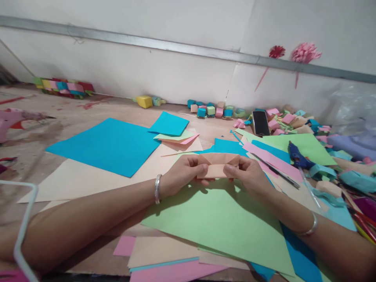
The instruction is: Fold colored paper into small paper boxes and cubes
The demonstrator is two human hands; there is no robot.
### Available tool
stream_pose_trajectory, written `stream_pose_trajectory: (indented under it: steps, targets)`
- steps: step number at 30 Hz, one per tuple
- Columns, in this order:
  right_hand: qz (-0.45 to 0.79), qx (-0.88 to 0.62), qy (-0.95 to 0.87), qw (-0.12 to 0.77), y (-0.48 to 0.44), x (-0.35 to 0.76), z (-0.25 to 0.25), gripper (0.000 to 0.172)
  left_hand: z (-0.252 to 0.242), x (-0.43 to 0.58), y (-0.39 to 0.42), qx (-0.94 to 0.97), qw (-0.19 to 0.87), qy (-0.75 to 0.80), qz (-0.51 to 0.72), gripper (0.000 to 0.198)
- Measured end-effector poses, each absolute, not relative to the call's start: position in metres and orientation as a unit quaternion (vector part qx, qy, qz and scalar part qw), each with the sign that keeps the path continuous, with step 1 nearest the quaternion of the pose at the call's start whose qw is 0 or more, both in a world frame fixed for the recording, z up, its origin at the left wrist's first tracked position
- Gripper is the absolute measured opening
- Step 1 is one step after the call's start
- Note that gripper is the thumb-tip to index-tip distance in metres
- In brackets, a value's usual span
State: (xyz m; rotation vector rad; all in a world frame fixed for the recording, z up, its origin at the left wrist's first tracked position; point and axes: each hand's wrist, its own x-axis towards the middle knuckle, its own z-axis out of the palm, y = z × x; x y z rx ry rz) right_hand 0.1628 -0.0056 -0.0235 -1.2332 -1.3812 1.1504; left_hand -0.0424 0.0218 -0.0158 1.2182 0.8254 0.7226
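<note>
A folded peach paper piece (217, 164) is held between both of my hands above the table. My left hand (183, 174) pinches its left end with fingers curled closed. At the right end my right hand (248, 174) grips it the same way. A silver bangle sits on each wrist. Under the hands lies a large light green sheet (223, 223).
A big blue sheet (108, 145) and a peach sheet lie to the left. A phone (260, 123), a blue glue gun (296, 156) and paper scraps sit to the right. Small folded paper cubes (210, 110) line the wall. Pink and peach sheets lie near the front edge.
</note>
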Motion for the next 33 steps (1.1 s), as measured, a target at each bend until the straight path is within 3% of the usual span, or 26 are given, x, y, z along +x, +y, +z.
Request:
stream_pose_trajectory:
  steps: [4, 12, 20, 22, 26, 28, 33]
  targets:
    - [0.501, -0.503, -0.515, 0.48, -0.004, 0.163, -0.025, 0.018, -0.017, -0.04, 0.024, 0.527, 0.684, 0.368, 0.344, 0.011]
    - [0.571, -0.465, -0.455, 0.501, 0.002, 0.167, -0.031, 0.016, -0.022, -0.042, 0.028, 0.517, 0.695, 0.352, 0.356, 0.028]
    - [0.592, -0.483, -0.417, 0.492, 0.007, 0.173, -0.034, 0.014, -0.013, -0.047, 0.029, 0.57, 0.67, 0.32, 0.353, 0.023]
    - [0.599, -0.482, -0.407, 0.493, 0.008, 0.173, -0.035, 0.015, -0.013, -0.05, 0.031, 0.645, 0.604, 0.302, 0.358, 0.022]
    - [0.62, -0.476, -0.398, 0.48, 0.008, 0.173, -0.036, 0.014, -0.019, -0.052, 0.035, 0.822, 0.309, 0.287, 0.383, 0.026]
    - [0.629, -0.472, -0.41, 0.462, 0.008, 0.172, -0.035, 0.013, -0.023, -0.053, 0.036, 0.851, 0.202, 0.276, 0.398, 0.018]
    - [0.573, -0.479, -0.515, 0.422, 0.002, 0.17, -0.026, 0.02, -0.027, -0.054, 0.04, 0.854, 0.127, 0.308, 0.4, 0.015]
